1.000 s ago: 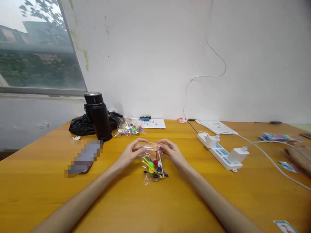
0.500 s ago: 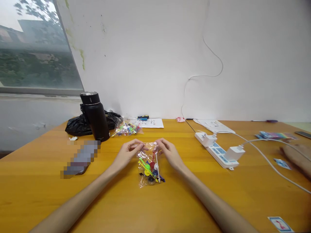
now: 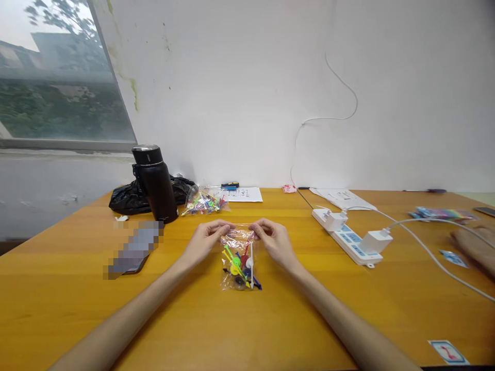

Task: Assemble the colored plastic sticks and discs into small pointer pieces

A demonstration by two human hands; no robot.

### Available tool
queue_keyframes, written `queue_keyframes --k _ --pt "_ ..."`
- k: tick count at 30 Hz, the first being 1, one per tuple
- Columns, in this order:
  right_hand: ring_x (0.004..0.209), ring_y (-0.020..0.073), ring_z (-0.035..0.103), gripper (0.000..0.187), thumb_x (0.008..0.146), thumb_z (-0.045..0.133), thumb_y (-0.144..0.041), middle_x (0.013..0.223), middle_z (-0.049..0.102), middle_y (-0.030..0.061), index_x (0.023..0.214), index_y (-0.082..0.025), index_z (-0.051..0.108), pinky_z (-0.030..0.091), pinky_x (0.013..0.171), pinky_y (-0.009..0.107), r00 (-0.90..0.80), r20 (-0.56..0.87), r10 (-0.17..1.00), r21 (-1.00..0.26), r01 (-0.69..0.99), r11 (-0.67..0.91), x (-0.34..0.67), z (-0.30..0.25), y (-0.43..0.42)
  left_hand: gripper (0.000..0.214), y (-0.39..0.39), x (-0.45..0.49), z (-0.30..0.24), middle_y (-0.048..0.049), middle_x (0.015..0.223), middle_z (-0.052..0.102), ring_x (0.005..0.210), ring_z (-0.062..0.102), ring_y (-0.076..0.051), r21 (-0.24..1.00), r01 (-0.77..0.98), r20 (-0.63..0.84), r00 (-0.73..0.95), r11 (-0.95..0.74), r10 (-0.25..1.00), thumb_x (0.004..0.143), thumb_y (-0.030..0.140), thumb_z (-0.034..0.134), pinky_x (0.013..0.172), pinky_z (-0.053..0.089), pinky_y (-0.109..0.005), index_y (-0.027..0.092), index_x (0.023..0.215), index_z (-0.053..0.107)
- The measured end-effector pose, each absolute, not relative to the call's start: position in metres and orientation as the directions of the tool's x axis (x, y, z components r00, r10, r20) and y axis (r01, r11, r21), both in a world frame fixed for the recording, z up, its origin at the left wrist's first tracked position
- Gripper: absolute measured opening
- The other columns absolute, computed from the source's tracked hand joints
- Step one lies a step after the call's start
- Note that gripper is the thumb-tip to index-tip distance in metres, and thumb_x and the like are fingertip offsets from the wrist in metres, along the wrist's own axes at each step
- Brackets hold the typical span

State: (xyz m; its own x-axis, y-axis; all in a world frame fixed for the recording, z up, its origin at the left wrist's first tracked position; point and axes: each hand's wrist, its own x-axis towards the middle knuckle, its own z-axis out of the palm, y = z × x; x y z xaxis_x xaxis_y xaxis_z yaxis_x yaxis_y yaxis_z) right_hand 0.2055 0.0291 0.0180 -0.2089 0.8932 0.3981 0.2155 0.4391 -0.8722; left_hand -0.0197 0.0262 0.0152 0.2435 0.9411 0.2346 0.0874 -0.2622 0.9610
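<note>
Between my hands is a small clear plastic bag resting on the wooden table. Several coloured plastic arrow pieces with round hubs show through it, in green, yellow, red, white, blue and black. A dark round disc lies at its lower end. My left hand pinches the bag's top left corner between thumb and fingers. At the top right corner my right hand pinches it the same way. The top edge is stretched between the two hands.
Farther back lies another clear bag of coloured pieces, beside a black bottle and a black plastic bag. A phone is left. On the right are a power strip with cables, and another person's hand.
Both hands have drawn the bag's top edge straighter and flatter. My left hand's fingers are now closer together at the corner. The view has shifted slightly.
</note>
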Motion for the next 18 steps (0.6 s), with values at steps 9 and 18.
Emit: queue_keyframes --k 9,18 --pt "0.072 0.0191 0.063 0.034 0.094 0.058 -0.050 0.076 0.068 0.0050 0.089 -0.019 0.068 0.051 0.072 0.030 -0.215 0.417 0.883 -0.888 0.113 0.447 0.204 0.021 0.028 0.044 0.023 -0.016 0.015 -0.0137 0.122 0.072 0.112 0.069 -0.028 0.989 -0.129 0.120 0.356 -0.079 0.927 0.086 0.050 0.068 0.091 0.053 -0.038 0.022 0.119 0.062" --pt "0.073 0.0178 0.063 0.037 0.091 0.062 -0.054 0.078 0.068 0.0050 0.089 -0.017 0.067 0.050 0.070 0.029 -0.162 0.378 0.911 -0.921 0.029 0.388 0.206 0.023 0.032 0.056 0.007 -0.002 0.003 -0.0135 0.118 0.072 0.100 0.071 -0.026 0.999 -0.021 0.047 0.541 -0.042 0.840 0.077 0.040 0.081 0.086 0.054 -0.035 0.021 0.124 0.059"
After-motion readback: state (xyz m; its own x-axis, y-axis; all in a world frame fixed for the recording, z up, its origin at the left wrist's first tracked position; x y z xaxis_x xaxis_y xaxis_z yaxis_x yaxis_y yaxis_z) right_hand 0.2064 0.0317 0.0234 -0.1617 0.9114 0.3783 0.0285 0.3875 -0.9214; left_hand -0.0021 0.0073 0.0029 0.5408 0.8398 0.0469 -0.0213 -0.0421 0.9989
